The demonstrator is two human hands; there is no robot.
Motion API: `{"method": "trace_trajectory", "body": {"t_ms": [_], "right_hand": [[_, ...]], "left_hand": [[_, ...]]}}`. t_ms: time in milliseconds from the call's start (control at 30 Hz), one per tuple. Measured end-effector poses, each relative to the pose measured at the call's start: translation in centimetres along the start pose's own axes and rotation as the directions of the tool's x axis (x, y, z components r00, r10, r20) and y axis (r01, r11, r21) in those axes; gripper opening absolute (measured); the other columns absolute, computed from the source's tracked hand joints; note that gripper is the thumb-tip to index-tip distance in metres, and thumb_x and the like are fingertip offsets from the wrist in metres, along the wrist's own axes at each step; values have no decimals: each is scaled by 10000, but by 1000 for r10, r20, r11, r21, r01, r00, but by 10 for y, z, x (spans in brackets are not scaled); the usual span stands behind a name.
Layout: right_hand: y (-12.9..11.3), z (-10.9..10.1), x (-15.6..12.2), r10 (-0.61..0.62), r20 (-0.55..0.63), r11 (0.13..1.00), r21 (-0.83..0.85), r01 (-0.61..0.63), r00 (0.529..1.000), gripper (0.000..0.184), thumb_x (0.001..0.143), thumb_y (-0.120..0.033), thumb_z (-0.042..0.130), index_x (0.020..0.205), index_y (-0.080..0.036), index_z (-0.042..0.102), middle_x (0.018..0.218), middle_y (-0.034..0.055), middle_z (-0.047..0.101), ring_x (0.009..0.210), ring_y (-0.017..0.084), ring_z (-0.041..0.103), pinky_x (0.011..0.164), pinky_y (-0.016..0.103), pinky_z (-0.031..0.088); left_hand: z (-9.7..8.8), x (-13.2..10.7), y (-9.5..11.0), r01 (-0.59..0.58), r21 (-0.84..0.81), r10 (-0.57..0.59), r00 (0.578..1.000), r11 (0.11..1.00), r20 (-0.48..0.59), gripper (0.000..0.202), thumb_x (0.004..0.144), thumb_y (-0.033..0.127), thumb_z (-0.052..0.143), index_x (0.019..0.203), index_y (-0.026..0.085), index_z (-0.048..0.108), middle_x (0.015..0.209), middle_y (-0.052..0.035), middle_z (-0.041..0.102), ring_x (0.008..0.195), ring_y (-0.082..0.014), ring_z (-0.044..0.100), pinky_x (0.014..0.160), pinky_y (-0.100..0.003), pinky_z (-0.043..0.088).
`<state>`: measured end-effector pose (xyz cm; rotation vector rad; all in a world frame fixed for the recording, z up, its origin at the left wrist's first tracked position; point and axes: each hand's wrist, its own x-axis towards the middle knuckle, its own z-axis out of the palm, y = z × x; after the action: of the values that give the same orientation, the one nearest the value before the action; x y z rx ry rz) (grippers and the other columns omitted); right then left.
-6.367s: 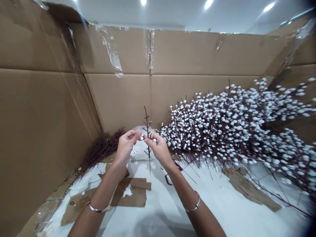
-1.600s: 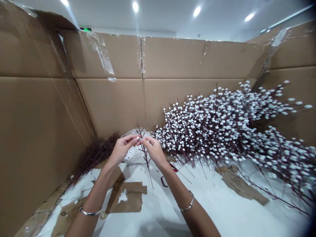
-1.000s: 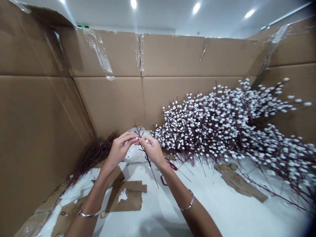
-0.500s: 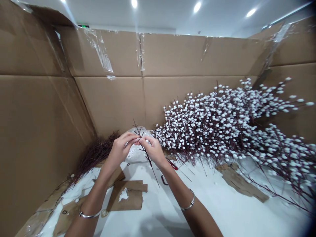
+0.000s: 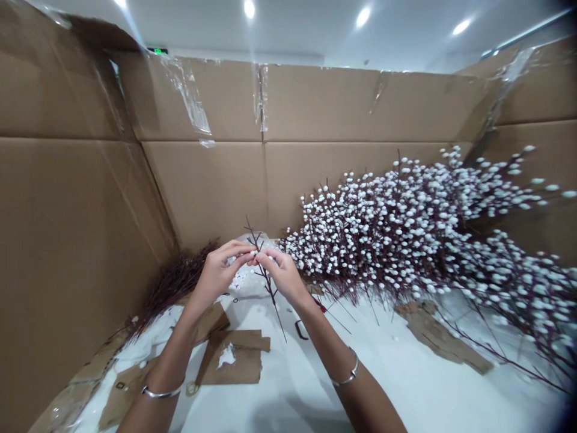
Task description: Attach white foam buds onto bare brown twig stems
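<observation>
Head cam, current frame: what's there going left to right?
Cardboard wall, bare brown twigs, left hand, dark twig, right hand, white-budded branches.
</observation>
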<state>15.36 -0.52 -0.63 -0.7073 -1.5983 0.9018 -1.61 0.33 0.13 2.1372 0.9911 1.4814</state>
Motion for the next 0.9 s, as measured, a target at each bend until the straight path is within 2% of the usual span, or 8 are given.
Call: {"method": "trace_trajectory", "body": {"t_ms": [100,167,400,733,833,900], "right_hand": [[-2,-1,0,-17,11,1000,-5,17,1000,273,912,-335,511,732,-203,669,812,14,692,871,182,617,867,293,437],[-3,-1,-1,-22,12,1000,-9,22,1000,269,913,-340,511,736,-204,662,807,13,687,862,182,615,857,293,439],[-6,2,-3,-51,-16,997,-66,50,999,266,916,-326,503,735,-207,658,820,28,684,890,199,602,869,314,425],[-6,3,-4,-62,-31,992,-109,58,998,268,915,-315,500,733,-208,665,824,29,689,896,199,588,867,314,415],[2,4,-1,-33,-15,999,-40,32,999,267,903,-339,517,727,-205,668,813,22,687,878,191,598,859,303,420],[10,5,6,6,-45,998,68,-3,999,253,882,-343,542,723,-203,680,791,12,688,854,181,603,847,292,426]], "left_hand": [[1,0,0,119,-148,-125,992,982,-31,213,811,354,698,932,187,748,929,-72,722,882,-212,657,808,-305,506],[2,0,1,155,-219,-169,984,963,-49,230,771,362,736,902,173,740,893,-70,727,846,-210,661,787,-309,515],[4,0,1,84,-266,-115,988,960,-104,166,743,333,761,795,176,743,845,-60,724,853,-207,656,793,-316,516],[3,-1,-1,14,-195,-40,991,981,-128,111,765,296,742,786,187,752,837,-55,724,866,-207,658,812,-323,507],[0,0,-2,-2,-104,-9,995,995,-104,122,803,296,710,824,183,750,867,-59,722,867,-198,654,808,-308,498],[-1,-1,4,21,-23,-24,989,1000,-143,153,828,308,687,896,181,739,897,-57,716,853,-187,648,788,-295,493]]}}
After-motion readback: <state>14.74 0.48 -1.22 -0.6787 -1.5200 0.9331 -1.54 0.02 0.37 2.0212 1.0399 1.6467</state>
